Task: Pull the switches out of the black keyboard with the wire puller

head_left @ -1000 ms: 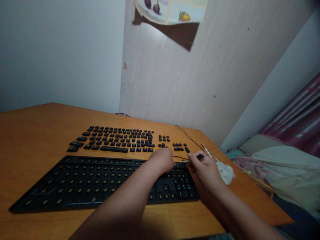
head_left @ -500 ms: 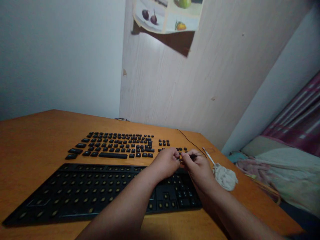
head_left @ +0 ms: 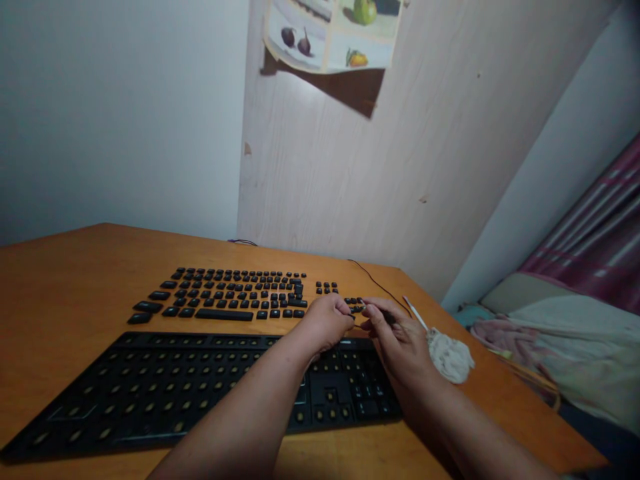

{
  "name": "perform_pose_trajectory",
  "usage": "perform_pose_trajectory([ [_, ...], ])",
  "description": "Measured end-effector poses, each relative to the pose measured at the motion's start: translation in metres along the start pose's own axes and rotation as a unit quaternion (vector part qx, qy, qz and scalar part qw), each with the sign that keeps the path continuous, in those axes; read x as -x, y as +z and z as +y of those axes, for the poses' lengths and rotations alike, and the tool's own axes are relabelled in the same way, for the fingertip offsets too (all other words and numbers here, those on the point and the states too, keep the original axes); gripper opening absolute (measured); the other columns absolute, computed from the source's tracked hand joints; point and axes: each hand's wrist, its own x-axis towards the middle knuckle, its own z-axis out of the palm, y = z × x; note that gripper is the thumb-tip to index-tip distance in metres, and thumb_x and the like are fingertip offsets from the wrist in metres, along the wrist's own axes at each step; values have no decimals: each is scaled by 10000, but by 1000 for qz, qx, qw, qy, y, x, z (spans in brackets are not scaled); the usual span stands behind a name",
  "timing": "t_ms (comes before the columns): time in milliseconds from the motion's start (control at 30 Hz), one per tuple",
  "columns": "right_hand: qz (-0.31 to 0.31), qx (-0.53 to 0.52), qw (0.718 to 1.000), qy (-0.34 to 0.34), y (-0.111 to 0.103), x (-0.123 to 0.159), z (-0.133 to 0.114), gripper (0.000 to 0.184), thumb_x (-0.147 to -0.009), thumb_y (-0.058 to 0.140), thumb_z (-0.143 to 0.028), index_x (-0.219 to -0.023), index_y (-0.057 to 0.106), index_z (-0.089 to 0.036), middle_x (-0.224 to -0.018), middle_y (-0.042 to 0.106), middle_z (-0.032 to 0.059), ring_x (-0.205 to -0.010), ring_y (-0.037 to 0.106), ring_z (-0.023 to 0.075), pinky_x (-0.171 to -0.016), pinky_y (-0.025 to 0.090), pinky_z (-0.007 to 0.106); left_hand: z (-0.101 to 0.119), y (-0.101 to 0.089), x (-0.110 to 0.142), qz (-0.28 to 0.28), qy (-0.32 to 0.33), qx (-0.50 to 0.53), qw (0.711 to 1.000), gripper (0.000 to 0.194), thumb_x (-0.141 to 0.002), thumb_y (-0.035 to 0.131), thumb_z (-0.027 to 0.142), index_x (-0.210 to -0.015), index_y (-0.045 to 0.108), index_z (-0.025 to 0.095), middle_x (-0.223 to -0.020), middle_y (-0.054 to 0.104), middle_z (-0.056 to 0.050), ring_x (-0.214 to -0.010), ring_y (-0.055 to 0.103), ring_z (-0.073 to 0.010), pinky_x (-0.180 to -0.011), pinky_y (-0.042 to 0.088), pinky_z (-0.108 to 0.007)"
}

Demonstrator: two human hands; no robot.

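Note:
My left hand [head_left: 329,325] is closed in a pinch above the keyboard's upper right part, with a small black keycap [head_left: 353,317] just showing at its fingertips. Close by on the right, my right hand [head_left: 400,337] is wrapped round a small dark tool [head_left: 388,317], whose kind I cannot make out. A slight gap separates the two hands' fingertips. Under them lies a black keyboard [head_left: 327,382], mostly stripped of its caps, with pale round studs showing. A few caps [head_left: 369,407] sit on its number pad. My forearms hide part of it.
Loose black keycaps [head_left: 225,315] lie in rows behind the keyboard on the wooden table [head_left: 70,287]. A crumpled whitish cloth [head_left: 450,355] and a thin white stick-like tool [head_left: 415,311] are at the right. A black cable [head_left: 373,277] runs along the back.
My hands have drawn slightly apart, and the right fingers have shifted on the dark tool. Thin wire-like ends beside the right hand no longer show. The view has tilted up a little.

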Motion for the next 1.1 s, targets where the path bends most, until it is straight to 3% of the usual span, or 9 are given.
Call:
perform_pose_trajectory([
  [133,-58,85,991,-89,-5,-6,8,236,-926,517,-287,-1110,657,-242,-1041,691,65,-919,660,198,-819,532,336,2,0,-1,-5,-29,43,999,117,-643,568,127,-749,549,174,-584,514,39,-545,473,-105,-482,305,-210],
  [233,-94,160,974,-133,-8,-8,7,214,-891,559,-256,-1079,658,-229,-981,670,76,-903,642,199,-799,520,321,2,1,-2,-8,-39,68,997,95,-650,570,132,-732,545,172,-609,556,24,-568,513,-112,-504,334,-210],
  [467,-131,233,958,-102,-12,-11,3,138,-879,557,-241,-961,667,-226,-891,612,53,-808,610,179,-703,487,284,1,2,-2,0,-38,72,997,137,-624,583,114,-740,543,174,-599,572,27,-576,537,-118,-509,350,-207],
  [633,-181,235,949,-104,-16,-15,-3,222,-866,578,-237,-1079,639,-233,-952,600,64,-860,591,192,-734,481,298,-1,2,-1,-15,-36,79,996,131,-644,624,138,-742,543,173,-607,584,19,-597,562,-128,-520,368,-208],
  [800,-216,237,941,-104,-20,-19,-5,186,-888,552,-257,-1044,652,-239,-948,598,61,-840,587,185,-725,467,293,-1,3,0,-18,-42,82,996,287,-606,678,116,-842,531,185,-618,556,48,-592,553,-121,-532,365,-202],
  [967,-195,285,936,-75,-25,-29,13,217,-893,556,-314,-1056,679,-240,-915,593,56,-802,569,181,-683,417,277,-3,0,-6,43,-45,26,998,219,-684,641,143,-871,538,193,-628,552,35,-578,513,-125,-550,364,-218],
  [1100,-161,336,927,-43,-23,-33,37,193,-872,575,-330,-951,723,-234,-836,567,48,-726,529,171,-618,346,275,-11,-3,-15,81,-28,-42,995,150,-707,635,167,-830,552,192,-677,581,1,-636,531,-148,-578,376,-230],
])
